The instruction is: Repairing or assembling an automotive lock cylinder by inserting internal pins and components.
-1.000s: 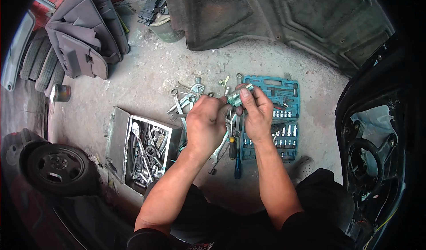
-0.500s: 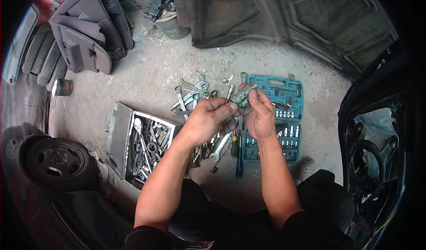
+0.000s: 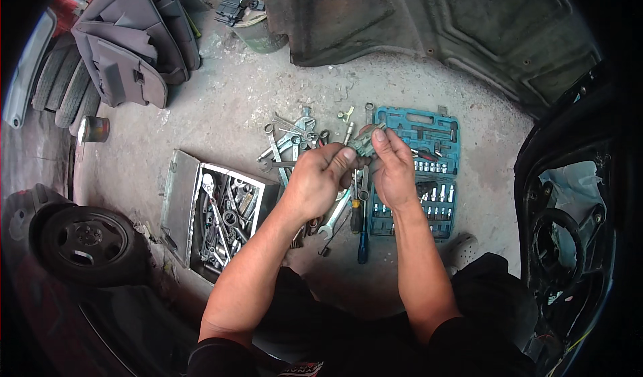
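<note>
Between my two hands is a small, grimy grey-green metal part (image 3: 364, 142); its exact kind I cannot make out. My left hand (image 3: 319, 176) pinches its left end, thumb on top and fingers curled beneath. My right hand (image 3: 392, 169) grips the other end, thumb pressed along its upper side. Below the hands on the floor lie a yellow-and-black screwdriver (image 3: 355, 216), a blue-handled screwdriver (image 3: 363, 246) and an open-ended wrench (image 3: 329, 228). More combination wrenches (image 3: 273, 139) are heaped beyond my left hand. A blue socket set case (image 3: 400, 119) lies open behind my right hand.
An open metal toolbox (image 3: 266, 199) full of wrenches and ratchets stands left. Farther off are a bucket (image 3: 261, 39), door panels (image 3: 127, 62), tyres (image 3: 57, 82), a tin can (image 3: 94, 130) and a large dark panel (image 3: 375, 29). A wheel (image 3: 84, 243) flanks the left, a car door (image 3: 569, 243) the right.
The metal part has turned slightly in my fingers and my left thumb has shifted a little on it. Both hands still hold it in nearly the same place.
</note>
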The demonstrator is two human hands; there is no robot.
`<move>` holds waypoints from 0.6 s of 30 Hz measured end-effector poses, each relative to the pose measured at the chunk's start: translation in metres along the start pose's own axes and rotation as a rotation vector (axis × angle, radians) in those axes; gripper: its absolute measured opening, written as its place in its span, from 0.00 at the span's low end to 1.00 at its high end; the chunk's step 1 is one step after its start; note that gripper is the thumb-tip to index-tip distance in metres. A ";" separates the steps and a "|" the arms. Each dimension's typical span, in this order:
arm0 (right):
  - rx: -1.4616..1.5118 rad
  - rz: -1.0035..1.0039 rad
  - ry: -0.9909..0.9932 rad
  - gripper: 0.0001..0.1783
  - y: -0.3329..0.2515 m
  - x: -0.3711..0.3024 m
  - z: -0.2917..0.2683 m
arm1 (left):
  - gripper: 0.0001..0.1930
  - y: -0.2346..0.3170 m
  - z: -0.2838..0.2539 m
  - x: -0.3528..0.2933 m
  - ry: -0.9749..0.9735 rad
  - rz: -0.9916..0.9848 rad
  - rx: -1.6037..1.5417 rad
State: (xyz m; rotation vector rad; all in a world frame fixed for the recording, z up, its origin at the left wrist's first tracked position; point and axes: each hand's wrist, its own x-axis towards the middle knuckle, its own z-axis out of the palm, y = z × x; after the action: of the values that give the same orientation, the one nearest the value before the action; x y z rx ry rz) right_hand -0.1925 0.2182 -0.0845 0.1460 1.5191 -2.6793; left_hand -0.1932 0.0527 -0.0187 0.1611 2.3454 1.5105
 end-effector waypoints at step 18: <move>-0.274 -0.005 0.095 0.20 -0.015 -0.002 -0.007 | 0.19 -0.011 0.028 0.002 -0.039 -0.287 -0.531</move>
State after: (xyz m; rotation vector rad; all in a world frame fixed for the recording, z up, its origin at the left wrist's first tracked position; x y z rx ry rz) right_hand -0.1916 0.2320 -0.0753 0.2576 1.8966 -2.4664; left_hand -0.1840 0.0727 -0.0397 -0.2632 1.7640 1.8827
